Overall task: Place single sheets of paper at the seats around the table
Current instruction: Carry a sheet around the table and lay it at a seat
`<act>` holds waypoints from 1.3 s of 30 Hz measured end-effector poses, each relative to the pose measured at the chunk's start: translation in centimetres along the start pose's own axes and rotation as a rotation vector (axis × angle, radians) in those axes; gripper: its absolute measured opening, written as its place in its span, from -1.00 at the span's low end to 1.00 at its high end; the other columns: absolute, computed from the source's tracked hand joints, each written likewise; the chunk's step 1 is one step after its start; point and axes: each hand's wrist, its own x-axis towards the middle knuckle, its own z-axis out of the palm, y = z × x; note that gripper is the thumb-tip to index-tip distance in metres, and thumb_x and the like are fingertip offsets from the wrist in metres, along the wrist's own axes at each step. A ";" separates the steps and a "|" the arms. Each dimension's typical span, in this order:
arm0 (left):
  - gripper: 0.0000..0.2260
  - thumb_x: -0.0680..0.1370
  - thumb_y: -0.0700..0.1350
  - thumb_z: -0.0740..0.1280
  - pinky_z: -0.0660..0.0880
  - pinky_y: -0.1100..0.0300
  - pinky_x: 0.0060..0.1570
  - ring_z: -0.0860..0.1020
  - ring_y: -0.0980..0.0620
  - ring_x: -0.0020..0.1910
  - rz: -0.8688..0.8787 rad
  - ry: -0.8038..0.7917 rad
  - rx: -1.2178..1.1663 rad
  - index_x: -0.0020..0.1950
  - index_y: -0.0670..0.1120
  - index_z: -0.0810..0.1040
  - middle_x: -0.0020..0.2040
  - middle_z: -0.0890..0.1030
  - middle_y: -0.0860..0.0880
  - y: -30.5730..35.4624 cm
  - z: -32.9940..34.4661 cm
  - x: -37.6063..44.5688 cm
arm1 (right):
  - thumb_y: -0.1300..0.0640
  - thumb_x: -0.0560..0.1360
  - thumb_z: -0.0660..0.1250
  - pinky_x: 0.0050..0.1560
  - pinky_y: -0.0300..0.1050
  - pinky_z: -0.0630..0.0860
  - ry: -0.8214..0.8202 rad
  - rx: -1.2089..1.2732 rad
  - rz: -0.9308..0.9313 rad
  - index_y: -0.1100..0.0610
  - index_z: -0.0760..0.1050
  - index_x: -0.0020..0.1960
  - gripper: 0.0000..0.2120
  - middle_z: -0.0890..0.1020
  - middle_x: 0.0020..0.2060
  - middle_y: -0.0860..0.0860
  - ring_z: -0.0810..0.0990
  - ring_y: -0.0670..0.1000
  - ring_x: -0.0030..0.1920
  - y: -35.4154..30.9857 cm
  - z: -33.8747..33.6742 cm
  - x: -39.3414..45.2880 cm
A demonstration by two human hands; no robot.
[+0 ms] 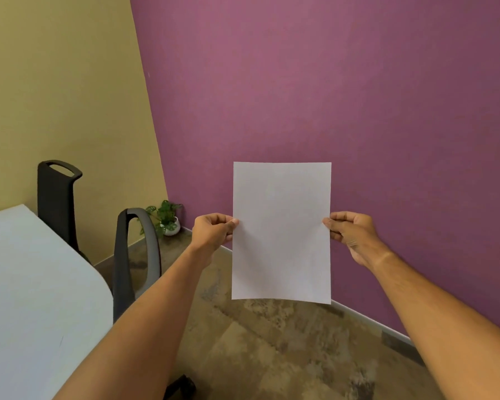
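Observation:
A blank white sheet of paper (281,232) hangs upright in the air in front of the purple wall. My left hand (212,230) pinches its left edge and my right hand (351,230) pinches its right edge, both at mid-height. The white table (32,284) lies at the lower left, well to the left of the sheet. I cannot tell whether this is one sheet or several pressed together.
Two dark office chairs stand at the table's far side: one chair (58,203) by the yellow wall, a nearer chair (136,261) at the table's rounded corner. A small potted plant (166,217) sits in the floor corner. Patterned brown floor (272,350) stretches below the sheet.

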 end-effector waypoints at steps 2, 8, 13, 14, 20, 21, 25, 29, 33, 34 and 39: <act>-0.91 0.50 -0.19 0.47 0.56 0.25 -0.28 0.66 0.06 -0.31 -0.009 0.026 0.003 -0.17 -0.19 0.66 -0.26 0.70 -0.09 0.3 0.4 2.9 | 0.34 0.43 0.48 -0.30 -0.27 0.59 -0.011 -0.005 0.001 0.22 0.60 -0.10 -0.90 0.70 -0.23 0.07 0.70 -0.08 -0.28 0.0 1.0 3.3; -0.92 0.51 -0.23 0.45 0.56 0.31 -0.33 0.65 0.07 -0.30 -0.008 0.095 -0.027 -0.18 -0.21 0.65 -0.24 0.68 -0.10 0.8 1.3 11.1 | 0.34 0.42 0.48 -0.34 -0.30 0.57 -0.085 -0.005 0.008 0.21 0.60 -0.11 -0.90 0.70 -0.29 0.03 0.69 -0.11 -0.32 0.8 4.4 14.1; -0.91 0.50 -0.24 0.46 0.59 0.26 -0.31 0.67 0.00 -0.29 -0.004 0.191 -0.031 -0.17 -0.25 0.64 -0.22 0.69 -0.16 -0.2 1.6 19.0 | 0.33 0.42 0.49 -0.30 -0.28 0.60 -0.189 0.007 0.013 0.21 0.61 -0.11 -0.90 0.71 -0.26 0.05 0.70 -0.08 -0.28 2.8 8.1 24.6; -0.91 0.50 -0.25 0.46 0.60 0.24 -0.30 0.67 -0.01 -0.29 -0.002 0.217 -0.033 -0.17 -0.25 0.64 -0.21 0.69 -0.17 -0.5 1.8 20.7 | 0.33 0.42 0.49 -0.29 -0.27 0.60 -0.214 0.011 0.016 0.21 0.61 -0.11 -0.91 0.71 -0.25 0.06 0.70 -0.08 -0.28 3.2 9.0 26.8; -0.93 0.50 -0.25 0.46 0.59 0.28 -0.30 0.67 0.01 -0.23 -0.044 0.413 -0.065 -0.15 -0.25 0.63 -0.19 0.69 -0.13 -0.8 1.4 29.0 | 0.34 0.43 0.47 -0.20 -0.21 0.62 -0.405 -0.006 0.052 0.25 0.60 -0.04 -0.88 0.69 -0.15 0.14 0.68 0.01 -0.19 4.4 15.7 38.5; -0.93 0.50 -0.26 0.46 0.58 0.29 -0.31 0.67 0.02 -0.24 -0.044 0.443 -0.071 -0.14 -0.26 0.63 -0.19 0.69 -0.13 -0.6 0.9 30.0 | 0.34 0.43 0.47 -0.15 -0.17 0.62 -0.441 -0.006 0.054 0.27 0.60 -0.02 -0.86 0.69 -0.14 0.15 0.67 0.03 -0.17 4.4 17.1 40.1; -0.93 0.50 -0.26 0.46 0.64 0.22 -0.21 0.66 0.01 -0.22 -0.046 0.577 -0.045 -0.16 -0.23 0.63 -0.19 0.68 -0.13 -0.4 -1.8 33.1 | 0.35 0.44 0.46 -0.01 -0.08 0.62 -0.563 0.000 0.072 0.33 0.58 0.04 -0.81 0.67 -0.12 0.19 0.65 0.08 -0.15 4.9 23.2 44.8; -0.92 0.49 -0.23 0.48 0.64 0.15 -0.12 0.66 0.01 -0.21 -0.042 0.712 -0.020 -0.20 -0.17 0.63 -0.17 0.68 -0.13 -1.1 -5.8 35.7 | 0.36 0.44 0.46 -0.10 -0.15 0.63 -0.677 0.018 0.085 0.31 0.58 0.01 -0.84 0.66 -0.17 0.15 0.64 0.04 -0.19 6.1 30.3 47.6; -0.93 0.48 -0.25 0.48 0.63 0.02 0.01 0.65 -0.08 -0.16 -0.029 0.813 -0.025 -0.18 -0.21 0.63 -0.14 0.68 -0.20 -2.2 -10.6 38.3 | 0.37 0.44 0.45 -0.01 -0.04 0.61 -0.776 0.023 0.095 0.24 0.60 -0.08 -0.90 0.67 -0.18 0.16 0.63 0.07 -0.19 7.6 37.8 49.6; -0.93 0.48 -0.25 0.48 0.62 0.02 0.01 0.65 -0.08 -0.15 -0.022 0.837 -0.026 -0.19 -0.21 0.63 -0.15 0.68 -0.19 -2.5 -11.9 39.0 | 0.36 0.44 0.46 -0.02 -0.03 0.60 -0.796 0.016 0.094 0.24 0.60 -0.09 -0.91 0.67 -0.18 0.16 0.63 0.07 -0.20 7.9 39.9 50.1; -0.90 0.47 -0.26 0.49 0.61 0.10 -0.08 0.65 -0.05 -0.15 0.002 0.963 -0.048 -0.24 -0.17 0.63 -0.21 0.68 -0.12 -3.2 -19.4 43.0 | 0.35 0.42 0.48 -0.35 -0.23 0.56 -0.893 0.013 0.097 0.22 0.61 -0.11 -0.90 0.67 -0.21 0.14 0.62 0.01 -0.30 9.1 51.4 52.5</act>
